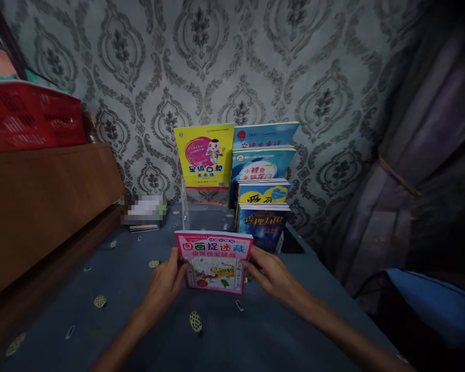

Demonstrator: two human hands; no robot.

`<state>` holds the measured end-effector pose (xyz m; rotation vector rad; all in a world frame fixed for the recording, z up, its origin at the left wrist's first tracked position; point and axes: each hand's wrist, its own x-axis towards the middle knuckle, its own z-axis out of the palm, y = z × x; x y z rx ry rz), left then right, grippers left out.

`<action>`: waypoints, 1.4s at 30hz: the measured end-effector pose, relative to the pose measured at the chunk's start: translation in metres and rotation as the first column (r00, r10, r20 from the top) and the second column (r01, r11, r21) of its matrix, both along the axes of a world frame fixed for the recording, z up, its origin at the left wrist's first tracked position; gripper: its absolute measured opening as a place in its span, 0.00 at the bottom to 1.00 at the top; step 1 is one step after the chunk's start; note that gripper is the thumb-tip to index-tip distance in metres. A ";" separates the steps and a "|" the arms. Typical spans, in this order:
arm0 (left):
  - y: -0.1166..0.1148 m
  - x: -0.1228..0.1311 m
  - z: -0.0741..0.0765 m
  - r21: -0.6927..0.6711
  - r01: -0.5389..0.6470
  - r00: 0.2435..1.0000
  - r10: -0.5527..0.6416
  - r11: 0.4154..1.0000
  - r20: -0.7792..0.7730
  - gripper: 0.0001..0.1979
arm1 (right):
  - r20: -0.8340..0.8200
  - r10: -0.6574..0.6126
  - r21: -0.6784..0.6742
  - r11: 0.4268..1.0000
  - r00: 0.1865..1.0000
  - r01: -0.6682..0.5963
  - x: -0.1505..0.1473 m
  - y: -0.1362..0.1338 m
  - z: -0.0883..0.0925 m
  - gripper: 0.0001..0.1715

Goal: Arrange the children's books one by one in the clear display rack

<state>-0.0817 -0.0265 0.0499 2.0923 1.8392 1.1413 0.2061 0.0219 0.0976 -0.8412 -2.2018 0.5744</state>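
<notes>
Upright in front of me stands a pink picture book [217,266] with a tiger on its cover. My left hand [166,274] grips its left edge, thumb on the front cover. On the opposite edge, my right hand [265,268] is closed in the same way. Behind it is a clear book stand [185,206] with a yellow workbook [205,155] at the back of its left side. The right side carries a column of books, the nearest a dark blue book [263,227], with a yellow-and-blue book [263,192] and light blue books [263,161] behind.
A small pile of books [144,227], partly pixelated, lies at the back left. Further left, a red plastic basket [31,116] sits on a brown wooden cabinet [50,206]. A tied curtain [399,170] hangs at the right, near a blue object [430,299].
</notes>
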 end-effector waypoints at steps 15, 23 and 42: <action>0.023 -0.001 0.033 0.079 0.031 1.000 -0.030 0.996 -0.009 0.09 | -0.033 -0.036 0.072 0.997 0.999 0.039 -0.006 0.025 0.008 0.15; 0.051 -0.006 0.045 0.275 -0.035 0.997 0.055 0.961 -0.062 0.09 | -0.104 -0.039 0.109 0.993 0.994 0.051 -0.017 0.040 0.022 0.18; 0.096 -0.010 0.173 0.668 -0.053 0.969 0.200 0.742 -0.146 0.09 | -0.186 -0.089 0.595 0.783 0.979 0.184 -0.021 0.077 0.127 0.17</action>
